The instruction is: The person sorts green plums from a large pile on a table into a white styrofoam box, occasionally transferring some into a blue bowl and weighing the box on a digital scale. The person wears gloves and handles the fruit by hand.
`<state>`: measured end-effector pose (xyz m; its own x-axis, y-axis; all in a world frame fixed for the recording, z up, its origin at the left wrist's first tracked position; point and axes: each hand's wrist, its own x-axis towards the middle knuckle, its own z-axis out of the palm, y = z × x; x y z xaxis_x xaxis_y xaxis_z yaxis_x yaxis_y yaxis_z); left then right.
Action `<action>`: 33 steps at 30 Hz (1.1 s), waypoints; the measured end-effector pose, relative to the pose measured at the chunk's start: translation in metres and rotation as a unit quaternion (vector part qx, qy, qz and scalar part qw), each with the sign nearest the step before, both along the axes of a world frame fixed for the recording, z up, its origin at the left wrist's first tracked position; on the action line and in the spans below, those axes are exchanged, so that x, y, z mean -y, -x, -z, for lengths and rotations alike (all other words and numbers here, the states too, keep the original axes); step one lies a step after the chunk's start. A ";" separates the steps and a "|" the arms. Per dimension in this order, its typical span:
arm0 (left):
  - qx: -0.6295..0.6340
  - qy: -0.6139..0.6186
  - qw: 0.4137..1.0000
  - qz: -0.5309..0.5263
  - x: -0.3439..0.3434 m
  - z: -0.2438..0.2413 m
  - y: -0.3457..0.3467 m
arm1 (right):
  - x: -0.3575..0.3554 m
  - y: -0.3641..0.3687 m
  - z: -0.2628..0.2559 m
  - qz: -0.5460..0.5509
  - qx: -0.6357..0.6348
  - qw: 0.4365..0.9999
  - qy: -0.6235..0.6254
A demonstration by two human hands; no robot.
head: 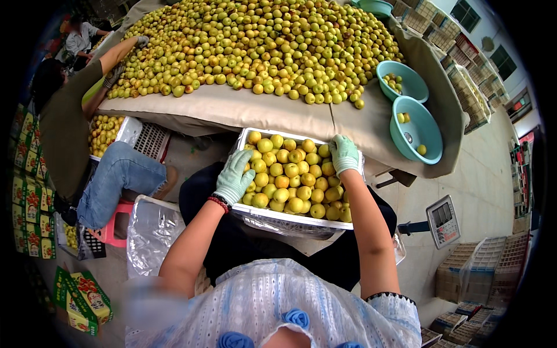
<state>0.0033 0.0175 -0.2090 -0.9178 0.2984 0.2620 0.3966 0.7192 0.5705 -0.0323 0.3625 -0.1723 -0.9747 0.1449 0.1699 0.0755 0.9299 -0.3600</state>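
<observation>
A white crate (287,216) lined with clear plastic and filled with yellow-green fruit (293,180) stands before me, between my knees. My left hand (235,176), in a pale green knit glove, rests at the crate's left side, its fingers apart over the edge and the outer fruit. At the far right corner lies my right hand (343,152), gloved alike, with its fingers over the rim; whether they grip it is unclear. Beyond the crate, a large heap of the same fruit (261,48) covers a cloth-draped table (209,102).
Two turquoise basins (420,141) with some fruit stand on the table's right. A scale display (443,222) is at right. At left, a co-worker (65,126) reaches to the heap, near a fruit crate and a pink stool (117,224). An empty plastic-lined crate (150,235) sits by my left leg.
</observation>
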 end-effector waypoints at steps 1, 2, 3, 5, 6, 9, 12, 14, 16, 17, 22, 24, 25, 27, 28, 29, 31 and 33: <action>0.011 -0.027 1.000 -0.005 0.001 0.002 0.001 | 0.001 -0.006 -0.007 0.001 -0.007 0.999 0.037; 0.009 -0.050 0.999 -0.009 0.002 0.006 0.002 | 0.001 -0.010 -0.009 0.003 -0.006 0.996 0.094; -0.008 -0.061 0.998 -0.011 0.001 0.003 0.003 | -0.003 -0.013 -0.006 -0.045 -0.052 0.990 0.122; -0.040 -0.083 0.996 -0.012 -0.004 -0.001 0.001 | -0.011 -0.020 0.009 -0.135 -0.139 0.965 0.178; -0.066 -0.031 0.997 -0.022 -0.002 0.004 -0.001 | 0.001 -0.021 -0.001 -0.180 -0.045 0.982 0.019; -0.065 0.057 0.996 0.036 -0.002 -0.008 -0.002 | 0.016 -0.037 0.003 -0.176 0.073 0.976 -0.104; -0.048 0.007 0.998 0.036 -0.002 -0.009 -0.004 | -0.003 -0.027 0.006 -0.181 0.063 0.976 0.103; -0.035 -0.057 0.998 0.012 0.000 -0.003 -0.002 | -0.021 -0.028 0.011 -0.117 0.000 0.947 0.298; -0.006 -0.146 0.989 -0.024 0.002 0.008 -0.001 | -0.041 -0.032 0.017 -0.067 -0.043 0.959 0.271; -0.023 -0.141 0.989 -0.024 0.006 0.012 0.002 | -0.041 -0.034 0.026 -0.083 -0.019 0.981 0.173; 0.076 -0.147 0.986 -0.026 0.007 0.018 0.006 | -0.043 -0.049 0.031 -0.121 0.020 0.992 0.015; 0.076 -0.204 0.974 -0.066 0.011 0.024 0.011 | -0.062 -0.046 0.035 -0.108 -0.023 0.969 0.222; 0.077 -0.233 0.965 -0.087 0.014 0.031 0.015 | -0.070 -0.049 0.036 -0.087 -0.054 0.927 0.362; 0.172 -0.308 0.923 -0.153 0.033 0.054 0.026 | -0.082 -0.066 0.036 0.034 -0.142 0.927 0.347; 0.219 -0.344 0.895 -0.180 0.044 0.069 0.036 | -0.096 -0.079 0.052 0.092 -0.153 0.880 0.441; 0.263 -0.378 0.863 -0.208 0.054 0.083 0.046 | -0.104 -0.090 0.071 0.158 -0.132 0.856 0.474; 0.393 -0.458 0.767 -0.220 0.060 0.090 0.056 | -0.105 -0.106 0.097 0.233 0.012 0.791 0.565; 0.588 -0.531 0.590 -0.155 0.039 0.063 0.054 | -0.100 -0.133 0.112 0.188 0.150 0.612 0.753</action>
<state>-0.0510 -0.0218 -0.2724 -0.6185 0.3084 -0.7227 -0.7795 -0.3570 0.5147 0.1006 0.4621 -0.2841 -0.7789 0.1418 -0.6109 0.4545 -0.5436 -0.7056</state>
